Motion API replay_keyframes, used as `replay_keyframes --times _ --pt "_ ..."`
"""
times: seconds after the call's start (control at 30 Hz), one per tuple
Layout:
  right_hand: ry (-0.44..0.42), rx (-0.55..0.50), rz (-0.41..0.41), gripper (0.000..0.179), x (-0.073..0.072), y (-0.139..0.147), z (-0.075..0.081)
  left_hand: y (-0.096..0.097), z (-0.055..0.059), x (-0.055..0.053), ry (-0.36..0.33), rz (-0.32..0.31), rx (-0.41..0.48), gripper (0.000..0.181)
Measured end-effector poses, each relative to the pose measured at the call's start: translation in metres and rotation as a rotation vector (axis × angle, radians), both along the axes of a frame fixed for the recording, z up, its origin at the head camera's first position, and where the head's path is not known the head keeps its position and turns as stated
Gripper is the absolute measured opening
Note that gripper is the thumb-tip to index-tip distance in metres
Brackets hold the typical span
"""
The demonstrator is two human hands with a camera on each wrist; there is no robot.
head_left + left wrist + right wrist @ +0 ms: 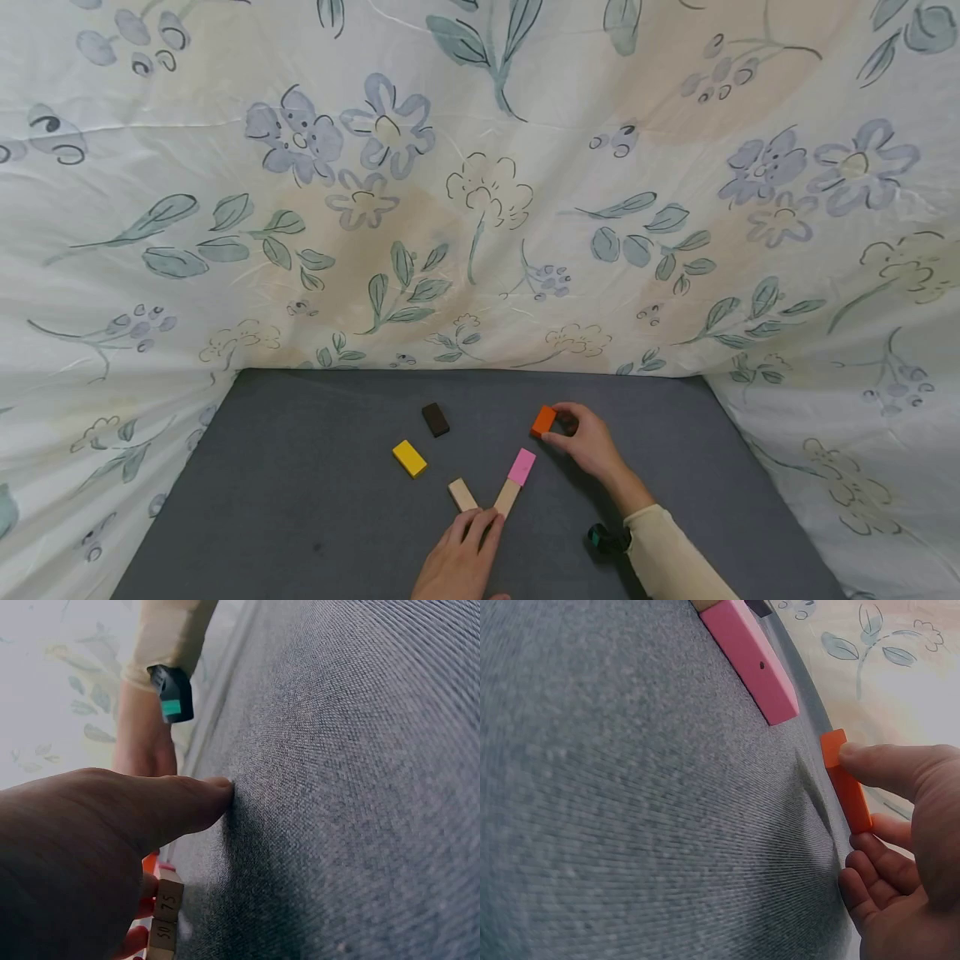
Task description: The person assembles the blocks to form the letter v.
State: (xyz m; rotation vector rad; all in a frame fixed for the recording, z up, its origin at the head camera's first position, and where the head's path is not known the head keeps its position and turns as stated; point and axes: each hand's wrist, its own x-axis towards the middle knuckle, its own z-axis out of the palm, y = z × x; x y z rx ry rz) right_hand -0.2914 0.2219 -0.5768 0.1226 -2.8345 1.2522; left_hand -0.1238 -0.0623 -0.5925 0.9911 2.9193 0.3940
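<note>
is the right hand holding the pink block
No, the right hand pinches the orange block; the pink block lies apart from it.

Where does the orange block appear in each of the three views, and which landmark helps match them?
Head: lower half, slightly right of centre; the orange block is pinched by the right hand.
Left wrist: lower left, apparently just an orange sliver beside the left hand.
Right wrist: right of centre, around mid-height.
Shared landmark: the right hand, visible in all three.
</note>
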Motion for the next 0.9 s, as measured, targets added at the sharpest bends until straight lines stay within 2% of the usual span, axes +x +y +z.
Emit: replay_keyframes --times 0.3,0.73,0.9 --pt "0.003 0.004 0.001 0.056 0.002 -0.0008 -0.002 0.0009 0.0023 -0.0007 -0.029 0.005 -0.02 0.088" --pt "0.011 0.004 0.009 0.057 0.0044 -0.0016 0.0006 0.0004 0.002 -0.0012 -0.026 0.005 -0.017 0.087" --pt "0.016 0.006 0.012 0.056 0.0074 -0.0038 -0.001 0.0016 0.0029 -0.0018 -0.06 0.008 -0.026 0.085"
